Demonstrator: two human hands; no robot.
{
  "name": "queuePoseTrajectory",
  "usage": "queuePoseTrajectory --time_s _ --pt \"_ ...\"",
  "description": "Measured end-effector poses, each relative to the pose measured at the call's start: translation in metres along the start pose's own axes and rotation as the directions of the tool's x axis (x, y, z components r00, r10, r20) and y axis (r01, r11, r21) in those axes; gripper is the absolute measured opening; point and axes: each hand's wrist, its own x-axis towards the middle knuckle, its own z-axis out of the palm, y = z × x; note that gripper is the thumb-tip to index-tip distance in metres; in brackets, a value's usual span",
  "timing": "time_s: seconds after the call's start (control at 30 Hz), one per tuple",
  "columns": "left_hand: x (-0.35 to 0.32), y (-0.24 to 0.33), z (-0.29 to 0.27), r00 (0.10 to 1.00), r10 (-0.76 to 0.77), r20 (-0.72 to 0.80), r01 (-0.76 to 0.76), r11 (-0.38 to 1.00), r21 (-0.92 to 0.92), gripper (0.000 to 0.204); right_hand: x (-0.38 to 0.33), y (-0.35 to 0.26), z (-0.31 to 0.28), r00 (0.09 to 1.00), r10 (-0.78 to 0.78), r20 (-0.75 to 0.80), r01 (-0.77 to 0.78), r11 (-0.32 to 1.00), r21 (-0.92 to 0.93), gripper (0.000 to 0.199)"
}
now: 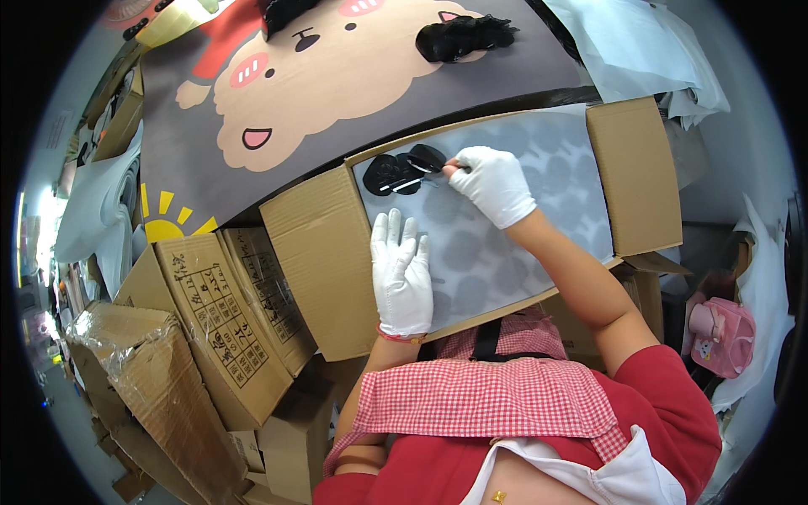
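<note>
Black oval pieces [402, 172] lay at the far-left corner of a pale translucent sheet [505, 227] that covered an open cardboard box [324, 269]; dim grey rounds showed through the sheet, likely more such pieces beneath it. In the head view, the right hand [495, 183], in a white glove, was closed around a slim silvery tool [417, 179], probably tweezers, whose tips touched the black pieces beside the sheet's far-left corner. That grip seemed chosen to lift thin parts without smudging them. The left hand [401, 273], also gloved, lay flat with fingers spread on the sheet's near-left part, apparently pinning the sheet so it would not slide. Beyond the box's far edge spread a large dark mat [337, 93] printed with a tan cartoon animal face, with a black fuzzy clump [463, 35] on it. Left of the box stood more cardboard cartons [227, 311]. A pink bag [724, 332] sat to the box's right.
</note>
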Motion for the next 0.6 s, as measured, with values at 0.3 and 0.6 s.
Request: queuePoseTrajectory --time_s 0.3,0.6 --pt "0.053 0.005 0.0 0.686 0.432 0.585 -0.447 -0.385 0.808 0.037 -0.015 0.05 -0.037 0.994 -0.007 -0.106 -0.003 0.996 -0.089 0.02" --pt "0.095 0.002 0.019 0.735 0.317 0.6 -0.46 -0.418 0.784 0.019 0.08 0.093 -0.102 0.933 -0.314 -0.176 0.268 0.932 -0.242 0.026"
